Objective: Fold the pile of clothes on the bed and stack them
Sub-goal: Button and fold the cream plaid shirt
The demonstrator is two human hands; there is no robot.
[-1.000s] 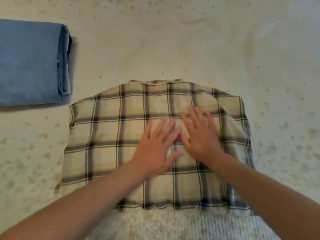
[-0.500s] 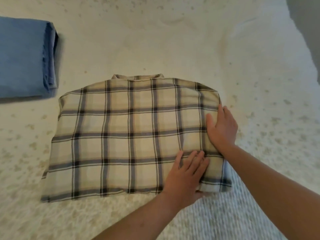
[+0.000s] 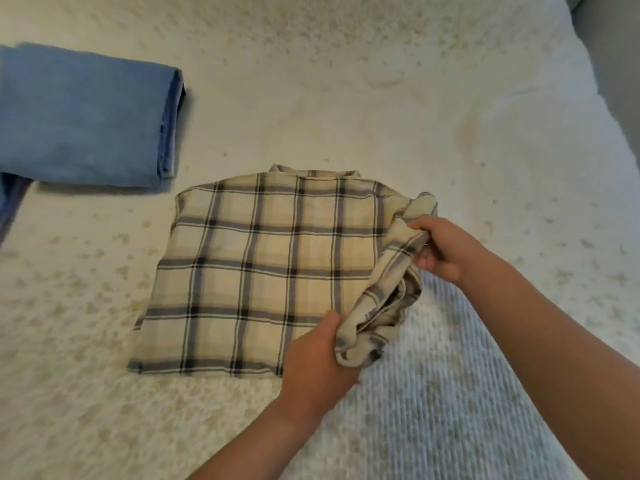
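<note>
Step in hand: folding the shirt (image 3: 270,271). One plaid shirt lies flat mid-bed, collar toward the far edge, its right side lifted off the bed (image 3: 346,81).

Left hand (image 3: 318,355): its grip is closed round the shirt's lifted near-right corner, bunched cloth in the palm.

Right hand (image 3: 441,249): fingers curled round the raised right edge farther up, pinching the fabric between thumb and fingers.

Judgement: a lengthwise fold is starting. The next move calls for carrying the raised right side leftward over the flat part, both hands level so the edge lands straight, then smoothing it down.

Count: one plaid shirt, being folded. One folded blue garment (image 3: 86,119) lying toward the bed's far-left corner, well apart from the shirt. A further blue strip (image 3: 10,202) shows at the left edge; whether it is a separate piece cannot be told. Two hands, both occupied.

Stacking is not yet done.
</note>
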